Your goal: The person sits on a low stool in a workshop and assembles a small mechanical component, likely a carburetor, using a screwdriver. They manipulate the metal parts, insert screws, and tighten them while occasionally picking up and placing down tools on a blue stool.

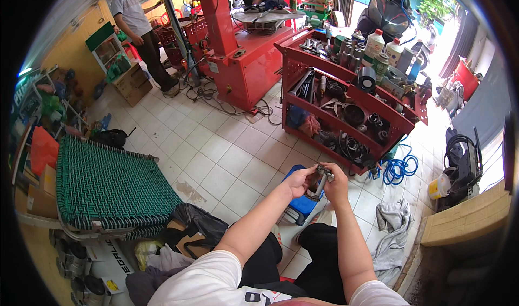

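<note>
Both my hands are closed around a small greasy metal part (320,185), with a dark frame and a lighter silver bar; its exact kind is hard to make out. My left hand (296,183) grips it from the left, thumb near the top. My right hand (337,185) holds the other side, fingers curled over the upper end. The part is held up in front of my knees, above a blue plastic case or stool (300,204) on the floor. My fingers hide some of the part.
A red tool cart (346,103) full of tools and bottles stands ahead on the right, with a coiled blue hose (399,168) beside it. A grey cloth (393,225) lies at right, a green woven lounger (111,184) at left. One person (135,27) stands far left.
</note>
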`<state>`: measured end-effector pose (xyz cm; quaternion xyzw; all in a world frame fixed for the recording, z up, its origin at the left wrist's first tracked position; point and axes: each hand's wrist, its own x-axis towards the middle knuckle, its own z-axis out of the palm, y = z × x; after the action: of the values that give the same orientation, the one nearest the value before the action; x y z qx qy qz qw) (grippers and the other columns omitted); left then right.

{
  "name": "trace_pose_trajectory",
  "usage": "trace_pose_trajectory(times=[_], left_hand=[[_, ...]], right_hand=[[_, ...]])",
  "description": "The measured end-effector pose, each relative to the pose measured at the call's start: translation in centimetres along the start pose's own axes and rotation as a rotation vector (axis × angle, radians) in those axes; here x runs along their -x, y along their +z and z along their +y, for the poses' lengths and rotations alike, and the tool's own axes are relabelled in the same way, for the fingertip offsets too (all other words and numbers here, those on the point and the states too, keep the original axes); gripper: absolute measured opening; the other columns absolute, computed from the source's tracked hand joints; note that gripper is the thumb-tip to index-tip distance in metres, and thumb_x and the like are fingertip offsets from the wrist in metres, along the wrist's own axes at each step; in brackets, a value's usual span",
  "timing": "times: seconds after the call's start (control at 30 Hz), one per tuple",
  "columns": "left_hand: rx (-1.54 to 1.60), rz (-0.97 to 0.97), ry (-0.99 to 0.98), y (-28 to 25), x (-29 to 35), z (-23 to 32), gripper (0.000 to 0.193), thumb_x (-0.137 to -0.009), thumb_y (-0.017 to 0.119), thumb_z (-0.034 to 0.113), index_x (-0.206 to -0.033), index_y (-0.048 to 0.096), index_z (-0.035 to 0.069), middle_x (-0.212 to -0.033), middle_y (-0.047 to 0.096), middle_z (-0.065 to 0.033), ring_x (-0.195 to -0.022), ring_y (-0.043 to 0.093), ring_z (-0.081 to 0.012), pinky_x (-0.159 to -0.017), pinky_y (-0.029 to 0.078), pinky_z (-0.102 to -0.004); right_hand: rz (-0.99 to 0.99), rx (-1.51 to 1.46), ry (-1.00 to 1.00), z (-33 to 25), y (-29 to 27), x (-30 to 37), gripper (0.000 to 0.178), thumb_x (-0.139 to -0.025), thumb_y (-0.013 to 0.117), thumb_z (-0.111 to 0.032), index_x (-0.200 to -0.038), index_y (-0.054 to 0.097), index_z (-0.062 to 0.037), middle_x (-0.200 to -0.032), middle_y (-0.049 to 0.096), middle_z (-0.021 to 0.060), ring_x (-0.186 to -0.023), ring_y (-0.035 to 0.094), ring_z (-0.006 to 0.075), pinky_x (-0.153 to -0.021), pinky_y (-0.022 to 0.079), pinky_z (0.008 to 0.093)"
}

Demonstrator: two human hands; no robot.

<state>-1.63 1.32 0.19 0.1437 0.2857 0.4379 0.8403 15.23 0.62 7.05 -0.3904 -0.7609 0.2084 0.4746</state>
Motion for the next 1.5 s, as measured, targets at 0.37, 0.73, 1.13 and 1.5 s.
trace_pose_trajectory(times=[0.37, 0.73, 1.13, 1.5], left_hand=[[-0.037, 0.028, 0.014, 0.2, 0.1, 0.1, 0.024, -0.104, 0.062, 0.035, -0.111, 0.07, 0.013, -0.102, 0.073, -0.0014, -0.094, 0.069, -0.0154, -0.085, 0.055, -0.0356], [-0.047, -0.063, 0.052, -2.0, -0.4, -0.3, 0.024, -0.105, 0.059, 0.03, -0.119, 0.067, 0.013, -0.112, 0.072, -0.0036, -0.102, 0.069, -0.0176, -0.09, 0.056, -0.0379], [-0.22, 0.172, 0.082, 1.6, 0.7, -0.7, 0.033, -0.107, 0.051, 0.043, -0.109, 0.07, 0.016, -0.101, 0.073, -0.0013, -0.092, 0.069, -0.0158, -0.083, 0.054, -0.0396], [-0.405, 0.167, 0.106, 4.9, 2.0, -0.7, 0.044, -0.097, 0.068, 0.049, -0.113, 0.067, 0.008, -0.09, 0.072, -0.0068, -0.081, 0.071, -0.02, -0.069, 0.06, -0.0379]], right_hand=[[-0.002, -0.052, 0.02, 0.1, 0.0, 0.1, 0.031, -0.075, 0.064, 0.013, -0.102, 0.065, -0.0005, -0.11, 0.074, 0.0144, -0.102, 0.072, 0.0325, -0.089, 0.055, 0.0368], [-0.01, 0.007, 0.043, 0.8, 0.7, 0.6, 0.032, -0.075, 0.067, 0.006, -0.105, 0.068, -0.0049, -0.107, 0.076, 0.0122, -0.101, 0.072, 0.0335, -0.089, 0.056, 0.0394], [-0.085, -0.12, 0.241, 2.5, -0.3, 0.7, 0.034, -0.079, 0.066, 0.004, -0.111, 0.073, -0.0051, -0.108, 0.076, 0.0158, -0.105, 0.073, 0.0334, -0.092, 0.056, 0.0374], [-0.135, -0.204, 0.427, 2.9, -0.9, 0.7, 0.035, -0.085, 0.07, -0.002, -0.119, 0.07, -0.0069, -0.112, 0.076, 0.0096, -0.1, 0.073, 0.0203, -0.091, 0.055, 0.0358]])
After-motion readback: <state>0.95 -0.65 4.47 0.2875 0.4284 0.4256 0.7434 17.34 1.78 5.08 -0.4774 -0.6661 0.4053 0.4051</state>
